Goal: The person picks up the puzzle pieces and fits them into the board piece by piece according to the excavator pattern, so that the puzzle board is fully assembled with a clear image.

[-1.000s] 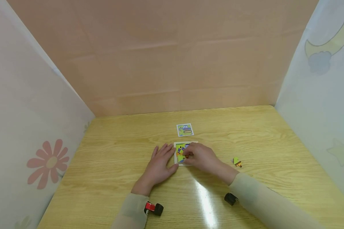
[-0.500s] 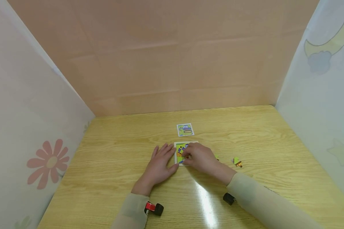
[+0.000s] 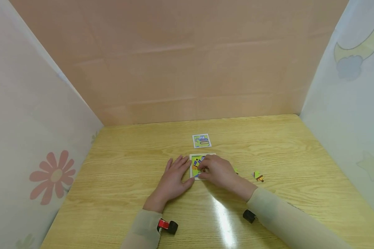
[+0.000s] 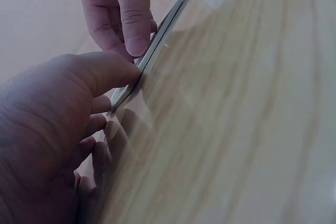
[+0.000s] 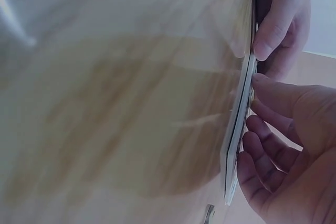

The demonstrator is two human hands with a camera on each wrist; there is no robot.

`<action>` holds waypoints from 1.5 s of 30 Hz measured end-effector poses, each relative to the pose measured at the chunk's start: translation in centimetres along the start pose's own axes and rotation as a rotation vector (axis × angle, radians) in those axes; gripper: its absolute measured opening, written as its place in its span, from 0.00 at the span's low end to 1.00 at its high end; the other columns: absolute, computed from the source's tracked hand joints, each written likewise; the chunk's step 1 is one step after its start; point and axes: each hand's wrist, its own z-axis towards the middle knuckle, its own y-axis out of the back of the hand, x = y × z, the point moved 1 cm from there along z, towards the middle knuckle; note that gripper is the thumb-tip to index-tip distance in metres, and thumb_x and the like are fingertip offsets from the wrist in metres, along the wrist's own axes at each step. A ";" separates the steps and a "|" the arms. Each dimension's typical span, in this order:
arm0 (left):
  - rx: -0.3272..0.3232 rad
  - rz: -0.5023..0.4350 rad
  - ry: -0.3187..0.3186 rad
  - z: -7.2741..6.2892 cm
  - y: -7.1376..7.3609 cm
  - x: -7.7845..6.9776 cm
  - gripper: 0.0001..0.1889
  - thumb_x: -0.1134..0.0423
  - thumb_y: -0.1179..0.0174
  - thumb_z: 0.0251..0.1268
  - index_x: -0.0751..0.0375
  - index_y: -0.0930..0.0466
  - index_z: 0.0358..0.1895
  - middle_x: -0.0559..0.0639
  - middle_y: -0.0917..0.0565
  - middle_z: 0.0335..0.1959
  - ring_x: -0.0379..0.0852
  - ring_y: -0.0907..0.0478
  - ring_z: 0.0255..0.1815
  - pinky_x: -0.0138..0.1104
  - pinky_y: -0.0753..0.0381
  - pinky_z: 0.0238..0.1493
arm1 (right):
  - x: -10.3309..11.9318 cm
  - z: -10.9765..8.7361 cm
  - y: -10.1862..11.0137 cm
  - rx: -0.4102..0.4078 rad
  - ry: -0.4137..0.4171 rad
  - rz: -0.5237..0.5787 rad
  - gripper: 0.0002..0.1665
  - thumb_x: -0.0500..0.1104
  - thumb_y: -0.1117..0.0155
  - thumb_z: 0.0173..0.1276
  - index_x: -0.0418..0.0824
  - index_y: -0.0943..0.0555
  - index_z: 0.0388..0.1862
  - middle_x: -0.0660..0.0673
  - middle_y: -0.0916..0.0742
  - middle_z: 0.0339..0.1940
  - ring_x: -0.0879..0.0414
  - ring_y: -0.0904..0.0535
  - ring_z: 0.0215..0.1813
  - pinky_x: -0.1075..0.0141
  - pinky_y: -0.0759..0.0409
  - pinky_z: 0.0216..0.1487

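- A small square jigsaw puzzle [image 3: 202,154] with a pale frame lies flat on the worktop [image 3: 137,148], between the person's two hands; its visible part shows blue, yellow and orange shapes on green, and the right hand covers the rest.
- The left hand [image 3: 173,181] rests just left of the puzzle, fingers straight and slightly apart, gripping nothing; its fingertips touch the left edge of the frame, and its thumb tip is at the near left corner.
- The right hand [image 3: 219,171] is over the right part of the puzzle, with bent fingers and its thumb and index finger drawn close together at the puzzle's surface; whether they pinch a piece cannot be told.
- A square picture card [image 3: 202,140] of a blue excavator with a reddish track lies just beyond the puzzle.
- A loose cluster of puzzle pieces [image 3: 258,176], green, brown and orange, lies to the right, apart from the frame.
- Nearer the right hand, a green piece [image 3: 236,171] shows only partly behind it.
- Both sleeves [image 3: 286,214] are pale beige; a black device [image 3: 172,227] with a red part sits at the left wrist.
- Behind the worktop hangs a tan-pink backdrop [image 3: 187,62], and a pink flower [image 3: 55,175] decorates the white left side.
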 end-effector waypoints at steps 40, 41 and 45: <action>0.012 0.005 0.012 0.0 -0.1 -0.1 0.37 0.45 0.35 0.79 0.58 0.28 0.83 0.52 0.35 0.87 0.54 0.47 0.91 0.57 0.62 0.90 | -0.3 -0.2 -0.2 0.020 0.191 -0.070 0.18 0.44 0.18 0.71 0.47 0.05 0.59 0.49 0.14 0.47 0.54 0.21 0.45 0.64 0.17 0.43; 0.011 0.005 0.012 0.0 -0.1 -0.1 0.37 0.45 0.35 0.79 0.58 0.28 0.83 0.52 0.34 0.87 0.54 0.47 0.91 0.57 0.62 0.90 | -0.4 -0.2 -0.2 0.026 0.193 -0.068 0.18 0.44 0.18 0.72 0.47 0.06 0.59 0.49 0.14 0.47 0.54 0.21 0.46 0.64 0.18 0.44; 0.008 0.002 0.008 0.0 0.0 -0.1 0.37 0.45 0.35 0.79 0.58 0.28 0.83 0.52 0.34 0.87 0.54 0.46 0.91 0.57 0.61 0.90 | -0.6 -0.1 -0.1 0.045 0.199 -0.048 0.17 0.44 0.20 0.74 0.46 0.05 0.59 0.49 0.14 0.47 0.54 0.22 0.46 0.63 0.18 0.44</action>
